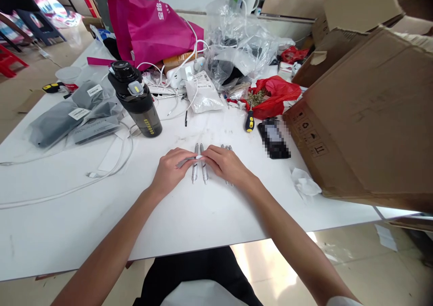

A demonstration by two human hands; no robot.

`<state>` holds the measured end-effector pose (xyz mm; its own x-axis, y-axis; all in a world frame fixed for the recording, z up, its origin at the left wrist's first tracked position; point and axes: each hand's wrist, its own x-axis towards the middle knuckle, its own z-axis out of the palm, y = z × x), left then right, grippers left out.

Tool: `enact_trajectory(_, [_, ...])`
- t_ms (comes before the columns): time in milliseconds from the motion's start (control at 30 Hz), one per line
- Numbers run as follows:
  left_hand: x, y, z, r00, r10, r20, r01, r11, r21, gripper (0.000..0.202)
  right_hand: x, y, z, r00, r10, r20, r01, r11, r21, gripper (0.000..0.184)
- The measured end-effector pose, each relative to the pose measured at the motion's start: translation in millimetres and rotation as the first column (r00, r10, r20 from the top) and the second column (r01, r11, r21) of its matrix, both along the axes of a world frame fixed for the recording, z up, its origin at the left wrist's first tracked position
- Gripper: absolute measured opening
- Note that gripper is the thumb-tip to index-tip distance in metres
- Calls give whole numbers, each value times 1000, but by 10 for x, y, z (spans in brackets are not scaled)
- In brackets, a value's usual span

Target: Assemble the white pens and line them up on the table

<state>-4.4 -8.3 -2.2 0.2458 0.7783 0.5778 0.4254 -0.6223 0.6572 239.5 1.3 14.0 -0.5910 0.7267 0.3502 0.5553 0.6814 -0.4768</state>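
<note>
Both of my hands meet over the middle of the white table. My left hand (172, 171) is closed, pinching a slim grey and white pen (199, 157) that lies crosswise between the fingertips. From the other side, my right hand (225, 164) pinches the same pen at its white end; the fingers cover much of it. Just beneath the fingertips, two silver and clear pens (204, 175) lie side by side on the table, pointing away from me. More such pens (230, 148) lie partly hidden under my right hand.
A black water bottle (137, 101) stands at the left, near bagged dark items (57, 121) and white cables (125, 155). Behind are a magenta bag (152, 31), clear plastic (237, 40) and a red bag (280, 94). A screwdriver (250, 121), phone-like device (274, 137) and large carton (368, 116) sit right.
</note>
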Motion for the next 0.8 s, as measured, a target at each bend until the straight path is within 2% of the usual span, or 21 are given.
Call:
enact_trajectory(200, [16, -24, 23, 1000, 17, -5, -17, 1000, -22, 7, 17, 14, -25, 1000, 3, -12, -3, 1000, -14, 22])
enact_trajectory(300, [7, -17, 28, 1000, 22, -8, -22, 1000, -19, 9, 20, 26, -41, 999, 13, 29, -14, 1000, 23, 28])
enact_trajectory(467, [-91, 36, 72, 999, 51, -7, -52, 994, -101, 32, 24, 49, -49, 996, -86, 36, 84, 994, 68, 29])
enact_trajectory(600, [-145, 58, 131, 998, 47, 39, -40, 984, -173, 15, 46, 69, -37, 992, -123, -10, 123, 989, 83, 29])
enact_trajectory(700, [-127, 45, 165, 995, 64, 77, -51, 987, -155, 10, 49, 74, -26, 994, -110, 2, 110, 990, 84, 35])
enact_trajectory(800, [-105, 37, 188, 991, 100, 87, -82, 979, -188, 25, 42, 72, -17, 993, -118, 5, 118, 990, 82, 40])
